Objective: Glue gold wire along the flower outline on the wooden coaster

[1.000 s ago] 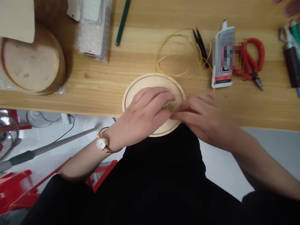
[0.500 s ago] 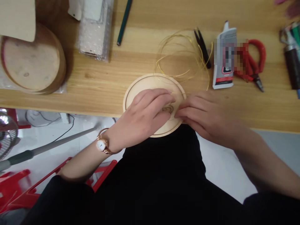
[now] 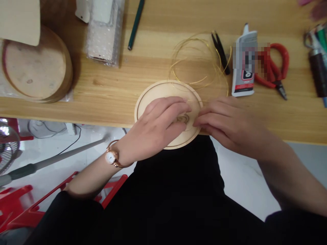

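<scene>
While the left hand (image 3: 163,124) lies over the round wooden board (image 3: 168,89) at the near edge of the table (image 3: 102,81), a small curl of wire (image 3: 183,118) shows between its thumb and fingers, but I cannot tell if they grip it. The right hand (image 3: 227,124) has its fingertips close together by the board's right edge, and I cannot tell if they pinch anything. Loops of thin gold wire (image 3: 198,82) lie just past the board, near black tweezers (image 3: 221,54).
</scene>
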`<state>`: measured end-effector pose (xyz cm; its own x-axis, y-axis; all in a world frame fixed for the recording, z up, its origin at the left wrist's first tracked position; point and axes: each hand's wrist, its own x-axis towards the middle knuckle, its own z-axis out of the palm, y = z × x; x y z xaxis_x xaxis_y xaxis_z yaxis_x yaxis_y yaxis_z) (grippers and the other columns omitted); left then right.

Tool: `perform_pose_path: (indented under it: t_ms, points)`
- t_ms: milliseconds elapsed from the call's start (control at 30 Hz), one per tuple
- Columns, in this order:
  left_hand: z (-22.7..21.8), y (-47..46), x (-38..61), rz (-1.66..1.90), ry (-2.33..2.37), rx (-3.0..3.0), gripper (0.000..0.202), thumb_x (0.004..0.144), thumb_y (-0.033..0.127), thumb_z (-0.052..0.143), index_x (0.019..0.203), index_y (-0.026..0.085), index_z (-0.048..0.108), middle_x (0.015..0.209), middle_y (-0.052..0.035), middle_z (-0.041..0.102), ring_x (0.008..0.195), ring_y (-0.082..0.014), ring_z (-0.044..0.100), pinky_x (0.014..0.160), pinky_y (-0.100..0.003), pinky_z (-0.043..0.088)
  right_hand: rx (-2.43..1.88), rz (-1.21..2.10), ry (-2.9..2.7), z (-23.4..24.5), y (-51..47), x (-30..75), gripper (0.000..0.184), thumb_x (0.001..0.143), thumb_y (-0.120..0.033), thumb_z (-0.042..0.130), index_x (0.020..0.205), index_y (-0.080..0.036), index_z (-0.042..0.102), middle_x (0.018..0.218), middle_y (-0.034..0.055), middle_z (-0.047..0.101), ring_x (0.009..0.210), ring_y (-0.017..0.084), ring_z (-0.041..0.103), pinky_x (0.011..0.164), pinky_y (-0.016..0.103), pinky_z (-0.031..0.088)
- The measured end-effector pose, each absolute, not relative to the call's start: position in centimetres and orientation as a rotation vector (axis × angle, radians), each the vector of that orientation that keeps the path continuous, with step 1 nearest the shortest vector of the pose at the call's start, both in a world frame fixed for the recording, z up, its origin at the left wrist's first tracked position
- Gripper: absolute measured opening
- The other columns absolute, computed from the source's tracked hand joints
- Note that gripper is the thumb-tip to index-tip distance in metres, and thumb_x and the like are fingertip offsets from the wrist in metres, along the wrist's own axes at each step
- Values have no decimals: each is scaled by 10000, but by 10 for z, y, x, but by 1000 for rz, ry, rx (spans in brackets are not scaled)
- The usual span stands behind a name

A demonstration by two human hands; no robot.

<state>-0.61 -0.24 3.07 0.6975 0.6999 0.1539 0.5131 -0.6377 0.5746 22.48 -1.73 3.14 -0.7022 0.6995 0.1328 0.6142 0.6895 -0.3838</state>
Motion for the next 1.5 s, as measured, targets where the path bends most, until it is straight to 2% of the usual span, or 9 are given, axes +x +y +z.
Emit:
perform_pose_path:
  t_ms: [133,233,400,533,667,967,1267,1400,1500]
  points:
    - [29,-1,-12,506,985,2412,79,895,240,570,924,244,643,1183,-18,639,1207,-229,559,1038,-441,466,-1064,463,-2642,30,-18,226,171,944,-212,446,936,-221,617,897,42,660,856,212,569,714,372,429]
    - [28,-5,-19,617,1028,2514,52,870,203,613,907,202,650,1184,-56,633,1185,-262,564,1000,-459,475,-1047,480,-2637,30,-19,226,157,929,-186,466,936,-198,622,897,52,658,854,214,569,736,381,440]
    - [24,-24,-25,789,1105,2681,137,819,152,669,953,176,652,1146,-80,624,1130,-275,585,927,-451,510,-1074,457,-2648,32,-21,222,188,928,-170,451,945,-185,638,904,67,655,878,225,558,740,376,448]
    - [17,-44,-25,908,1131,2722,173,754,141,737,909,160,664,1134,-89,612,1123,-269,572,902,-426,524,-1130,454,-2661,33,-22,218,200,922,-163,444,924,-168,644,896,80,633,879,233,552,746,378,446]
    - [11,-58,-20,941,1116,2698,127,772,110,703,879,171,672,1111,-69,621,1123,-229,556,924,-386,512,-1142,450,-2680,33,-21,218,178,914,-167,457,919,-176,634,888,72,624,854,230,546,731,373,423]
    - [2,-70,-9,959,1232,2650,139,859,195,612,979,212,679,1144,-78,611,1170,-243,526,937,-427,470,-1164,425,-2698,32,-19,217,217,935,-185,414,871,-189,622,847,56,618,796,215,541,686,363,352]
    - [15,-53,16,1137,1301,2621,123,807,163,691,906,209,635,1132,-46,637,1141,-227,565,932,-392,517,-1118,588,-2650,48,-21,224,215,956,-208,409,889,-230,612,871,50,630,820,204,556,727,375,401]
    - [17,-46,27,1144,1310,2583,99,821,122,655,841,208,610,1094,-17,657,1113,-185,583,975,-362,489,-1108,543,-2646,50,-24,226,213,962,-224,401,916,-218,608,894,49,635,835,213,557,735,385,418]
    - [16,-46,30,1115,1345,2458,89,823,128,657,827,204,610,1088,-25,657,1121,-190,573,993,-376,477,-1106,382,-2651,49,-29,226,155,945,-205,449,930,-201,603,915,54,657,871,223,569,748,392,435]
